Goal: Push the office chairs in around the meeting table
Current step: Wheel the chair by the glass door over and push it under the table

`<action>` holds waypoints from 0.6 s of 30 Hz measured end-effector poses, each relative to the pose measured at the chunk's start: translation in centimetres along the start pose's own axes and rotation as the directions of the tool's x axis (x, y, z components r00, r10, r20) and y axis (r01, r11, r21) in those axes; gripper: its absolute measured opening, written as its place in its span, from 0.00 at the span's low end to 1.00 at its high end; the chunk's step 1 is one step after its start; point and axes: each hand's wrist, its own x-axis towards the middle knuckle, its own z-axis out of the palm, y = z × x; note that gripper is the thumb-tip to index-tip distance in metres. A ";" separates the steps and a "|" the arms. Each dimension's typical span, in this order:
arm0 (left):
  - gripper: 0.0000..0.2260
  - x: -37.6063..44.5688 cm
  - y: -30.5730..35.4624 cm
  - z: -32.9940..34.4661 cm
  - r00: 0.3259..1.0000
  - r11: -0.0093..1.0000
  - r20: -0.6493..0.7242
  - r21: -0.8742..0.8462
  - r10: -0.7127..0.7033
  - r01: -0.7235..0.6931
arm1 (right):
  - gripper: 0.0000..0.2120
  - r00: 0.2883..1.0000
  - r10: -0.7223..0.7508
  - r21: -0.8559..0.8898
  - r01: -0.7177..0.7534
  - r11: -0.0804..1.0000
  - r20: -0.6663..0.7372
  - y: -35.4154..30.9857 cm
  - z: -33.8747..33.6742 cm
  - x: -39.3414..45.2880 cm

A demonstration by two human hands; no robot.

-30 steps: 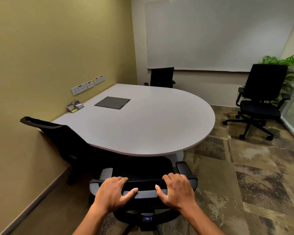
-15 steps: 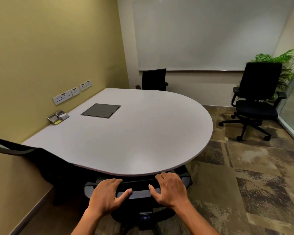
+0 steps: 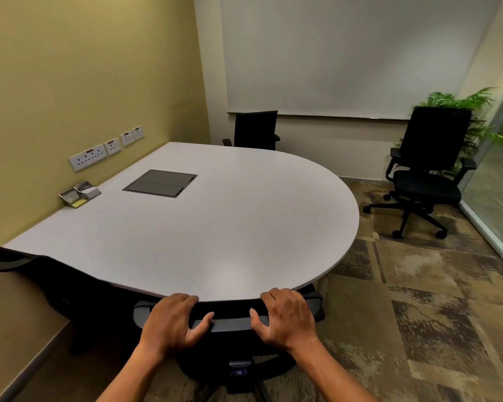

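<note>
A black office chair (image 3: 233, 324) stands right in front of me, its seat hidden under the near rim of the white meeting table (image 3: 215, 227). My left hand (image 3: 172, 323) and my right hand (image 3: 288, 317) both grip the top of its backrest, which touches the table edge. A second black chair (image 3: 50, 274) sits at the table's near left side. A third chair (image 3: 256, 130) is tucked in at the far end. A fourth chair (image 3: 427, 172) stands apart on the carpet at the right, away from the table.
The table's left side runs along a yellow wall with sockets (image 3: 105, 149). A dark cable hatch (image 3: 160, 182) and a small card holder (image 3: 80, 194) lie on the table. A plant (image 3: 474, 111) and a glass wall (image 3: 500, 187) are at the right. Patterned carpet covers the floor.
I have stepped forward and pushed the near chair further under the table; its seat and armrests have gone under the rim and the backrest now meets the edge.
</note>
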 end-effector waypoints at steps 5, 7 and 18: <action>0.27 0.6 -0.4 0.1 0.999 1.000 -0.028 -0.005 0.023 -0.023 | 0.21 1.000 0.017 -0.004 -0.017 1.000 -0.007 -0.1 0.1 0.3; 0.27 0.6 -0.8 0.2 1.000 1.000 0.001 -0.016 0.020 -0.020 | 0.21 1.000 0.022 -0.011 -0.022 1.000 0.000 -0.4 0.1 0.4; 0.29 0.6 -1.7 -0.6 1.000 0.998 -0.017 -0.066 -0.026 0.025 | 0.18 0.997 0.061 -0.053 -0.059 0.997 0.046 -1.7 -0.4 0.7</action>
